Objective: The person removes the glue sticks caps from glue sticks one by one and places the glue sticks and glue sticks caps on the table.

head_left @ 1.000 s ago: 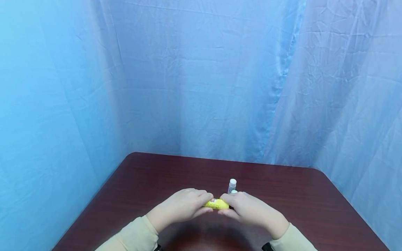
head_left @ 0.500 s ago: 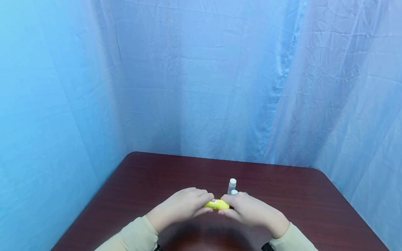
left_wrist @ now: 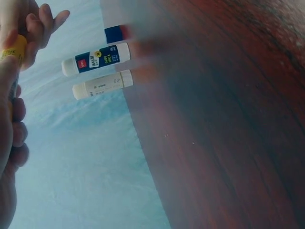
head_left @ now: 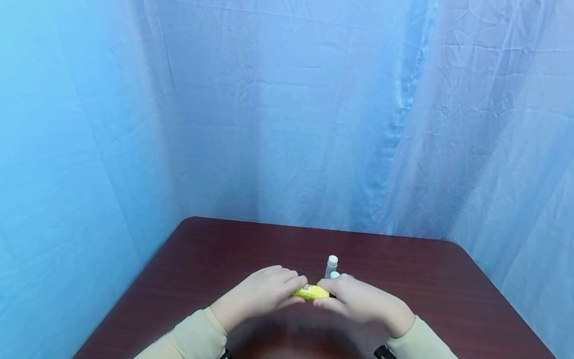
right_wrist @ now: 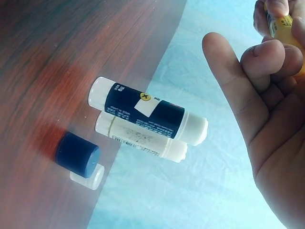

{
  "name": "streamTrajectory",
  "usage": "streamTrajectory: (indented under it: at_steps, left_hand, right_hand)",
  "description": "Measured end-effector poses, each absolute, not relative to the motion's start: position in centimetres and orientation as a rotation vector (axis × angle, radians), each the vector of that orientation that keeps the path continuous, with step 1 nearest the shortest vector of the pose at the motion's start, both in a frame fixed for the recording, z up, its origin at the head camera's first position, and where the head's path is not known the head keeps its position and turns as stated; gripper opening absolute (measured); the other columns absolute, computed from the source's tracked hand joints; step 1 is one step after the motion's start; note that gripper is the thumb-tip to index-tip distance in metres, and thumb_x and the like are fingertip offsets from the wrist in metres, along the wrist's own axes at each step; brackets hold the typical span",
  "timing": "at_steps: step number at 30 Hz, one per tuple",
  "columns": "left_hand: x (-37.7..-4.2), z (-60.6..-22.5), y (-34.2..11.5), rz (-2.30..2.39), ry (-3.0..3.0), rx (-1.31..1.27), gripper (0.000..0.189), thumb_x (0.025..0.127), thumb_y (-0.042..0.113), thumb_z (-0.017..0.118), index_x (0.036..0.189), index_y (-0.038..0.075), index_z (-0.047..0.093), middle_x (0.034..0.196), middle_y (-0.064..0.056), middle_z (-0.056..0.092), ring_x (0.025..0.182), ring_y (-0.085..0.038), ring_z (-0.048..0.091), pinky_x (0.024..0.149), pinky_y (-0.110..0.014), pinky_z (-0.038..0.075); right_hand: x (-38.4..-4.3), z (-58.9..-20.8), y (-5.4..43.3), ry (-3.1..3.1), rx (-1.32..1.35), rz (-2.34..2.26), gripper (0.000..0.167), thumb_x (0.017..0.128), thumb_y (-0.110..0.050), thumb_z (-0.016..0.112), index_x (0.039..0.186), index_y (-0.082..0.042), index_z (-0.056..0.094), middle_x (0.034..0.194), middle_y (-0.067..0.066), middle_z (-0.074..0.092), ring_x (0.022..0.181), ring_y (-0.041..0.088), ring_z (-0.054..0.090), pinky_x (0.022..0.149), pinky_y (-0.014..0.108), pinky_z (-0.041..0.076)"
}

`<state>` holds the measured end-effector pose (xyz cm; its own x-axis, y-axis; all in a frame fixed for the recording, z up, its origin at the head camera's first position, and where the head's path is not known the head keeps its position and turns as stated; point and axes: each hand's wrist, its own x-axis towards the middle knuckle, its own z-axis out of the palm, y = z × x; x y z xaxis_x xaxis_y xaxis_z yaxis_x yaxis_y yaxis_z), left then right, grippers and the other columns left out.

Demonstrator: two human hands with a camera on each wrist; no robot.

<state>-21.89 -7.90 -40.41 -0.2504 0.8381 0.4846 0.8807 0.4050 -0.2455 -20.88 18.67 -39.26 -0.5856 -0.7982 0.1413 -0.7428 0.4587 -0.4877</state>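
Observation:
A yellow glue stick (head_left: 313, 291), with printing on its label, lies sideways between my hands above the table. My left hand (head_left: 266, 293) grips its left end, thumb and fingers wrapped round it. At the other end, the thumb and fingers of my right hand (head_left: 365, 300) pinch the stick; the right wrist view shows one finger of that hand sticking out straight. Just beyond the right hand, a navy glue stick (right_wrist: 147, 109) and a white glue stick (right_wrist: 136, 137) stand upright side by side, both with white upper ends.
A navy cap (right_wrist: 77, 155) and a translucent white cap (right_wrist: 91, 177) rest on the table near the standing sticks. The dark red-brown table (head_left: 215, 254) has rounded far corners. Blue curtains (head_left: 287, 124) hang behind it and along both sides.
Both hands and the yellow glue stick have shifted very slightly to the right. The label has turned a little between the fingers. The standing sticks have stayed put.

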Motion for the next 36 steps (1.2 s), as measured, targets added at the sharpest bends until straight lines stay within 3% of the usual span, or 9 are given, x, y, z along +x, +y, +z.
streamTrajectory:
  at_steps: [11,29,36]
  left_hand:
    - [-21.56,-39.83,-7.91,-0.158,-2.299,-1.475,0.022,0.098,0.038,0.069,0.101,0.019,0.058,0.081,0.012,0.051,0.066,-0.004,0.042,0.064,-0.017,0.04]
    - [-21.73,-39.48,-8.41,-0.397,-2.468,-1.549,0.018,0.103,0.035,0.063,0.104,0.018,0.061,0.089,0.014,0.055,0.073,-0.001,0.048,0.069,-0.012,0.043]
    - [-21.83,-39.47,-8.66,-0.522,-2.513,-1.581,0.016,0.105,0.035,0.058,0.098,0.021,0.057,0.084,0.016,0.05,0.07,0.0,0.047,0.067,-0.011,0.04]
  right_hand:
    - [-20.82,-39.24,18.66,2.641,-1.445,-0.764,0.019,0.104,-0.041,0.057,0.093,-0.026,0.056,0.074,-0.02,0.048,0.061,-0.005,0.044,0.06,0.017,0.046]
    - [-20.43,-39.23,18.18,2.812,-1.54,-0.615,0.021,0.102,-0.041,0.061,0.092,-0.025,0.053,0.074,-0.021,0.043,0.061,-0.004,0.043,0.059,0.013,0.04]
    - [-20.52,-39.96,18.0,2.937,-1.795,-0.529,0.025,0.096,-0.035,0.072,0.091,-0.022,0.051,0.073,-0.02,0.037,0.059,-0.004,0.037,0.056,0.008,0.032]
